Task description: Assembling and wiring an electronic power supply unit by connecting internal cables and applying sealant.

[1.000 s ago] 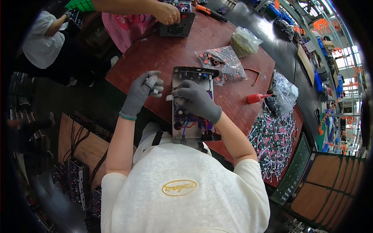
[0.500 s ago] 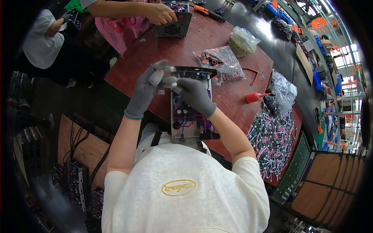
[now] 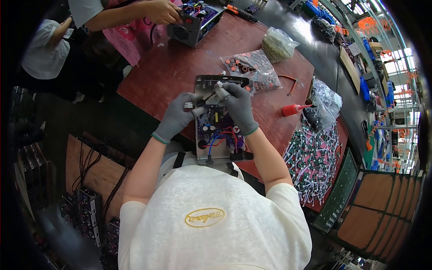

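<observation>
Both my hands wear grey gloves and are closed over the far part of an open metal unit [image 3: 202,154]. A blue circuit board [image 3: 206,120] with red and blue wires fills that unit, whose near end rests by my lap. Between the fingertips of my left hand [image 3: 177,118] is one end of a short dark cable [image 3: 209,97], with a white connector [image 3: 188,105] poking out beside them. My right hand [image 3: 239,108] pinches the other end, near another white connector [image 3: 219,84]. A black end panel [image 3: 225,80] stands just beyond my fingers.
On the red table [image 3: 180,67] lie a bag of orange-and-black parts [image 3: 258,74], a bag of greenish bits [image 3: 277,46], orange-handled pliers [image 3: 290,83] and a red bottle [image 3: 291,110]. White-wired parts [image 3: 312,164] heap at right. Another person's hand [image 3: 164,12] touches a second unit [image 3: 191,29].
My hands have drawn apart, the left lower and the right farther right, so the cable between them now shows. The other person's unit has turned and shifted left.
</observation>
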`<action>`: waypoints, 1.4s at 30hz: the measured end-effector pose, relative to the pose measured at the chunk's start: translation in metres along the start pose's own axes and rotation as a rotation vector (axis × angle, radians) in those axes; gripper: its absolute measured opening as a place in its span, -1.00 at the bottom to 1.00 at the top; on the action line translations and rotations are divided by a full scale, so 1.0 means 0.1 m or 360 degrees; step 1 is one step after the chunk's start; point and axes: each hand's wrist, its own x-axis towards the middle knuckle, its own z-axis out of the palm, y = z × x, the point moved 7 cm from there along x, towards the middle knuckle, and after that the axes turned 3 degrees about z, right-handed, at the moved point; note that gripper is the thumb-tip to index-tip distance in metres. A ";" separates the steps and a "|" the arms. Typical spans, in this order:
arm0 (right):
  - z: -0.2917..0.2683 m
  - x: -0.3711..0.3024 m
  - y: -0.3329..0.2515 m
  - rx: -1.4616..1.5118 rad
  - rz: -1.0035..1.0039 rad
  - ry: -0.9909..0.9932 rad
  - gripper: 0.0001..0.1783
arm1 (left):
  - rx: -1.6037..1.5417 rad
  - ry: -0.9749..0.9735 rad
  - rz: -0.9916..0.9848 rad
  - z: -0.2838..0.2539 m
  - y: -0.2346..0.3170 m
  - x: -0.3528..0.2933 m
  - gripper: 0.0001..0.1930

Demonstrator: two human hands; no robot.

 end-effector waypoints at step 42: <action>-0.16 -0.10 -0.36 0.0012 -0.0368 0.0299 -0.80 | -0.0210 0.0262 -0.0112 0.15 -0.07 0.11 -0.78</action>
